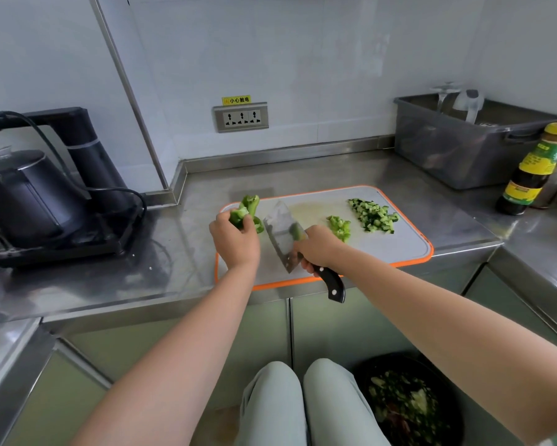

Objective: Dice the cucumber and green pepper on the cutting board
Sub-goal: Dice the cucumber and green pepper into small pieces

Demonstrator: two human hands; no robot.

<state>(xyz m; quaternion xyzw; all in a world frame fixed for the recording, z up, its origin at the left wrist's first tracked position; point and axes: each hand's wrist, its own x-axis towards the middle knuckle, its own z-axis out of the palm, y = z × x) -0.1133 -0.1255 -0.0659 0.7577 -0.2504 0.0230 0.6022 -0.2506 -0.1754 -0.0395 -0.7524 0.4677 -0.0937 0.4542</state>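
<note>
**A:** Steel counter [161, 268]: what does it carry?

**B:** One grey cutting board [399, 249] with an orange rim, at the counter's front edge. A black kettle [29, 194] on its base stands near the left edge. A grey tub [457, 156] sits in the back right corner, with a dark sauce bottle [528, 178] just beside it.

**A:** Where is the produce?

**B:** The diced cucumber [374, 216] lies in a pile near the board's back right corner. The diced green pepper [339, 227] forms a smaller pile just left of it. One uncut pepper piece [252, 202] lies at the board's back left corner.

**A:** Hand status?

**B:** The left hand [235, 243] grips a second pepper piece [238, 217] over the board's left edge. The right hand [319, 249] is clamped round the black handle of a cleaver [280, 230]. The blade is tilted and stands between the left hand and the two piles.

**A:** Anything below the counter?

**B:** A black bin [406, 403] holding green scraps stands on the floor, beside the person's knees.
</note>
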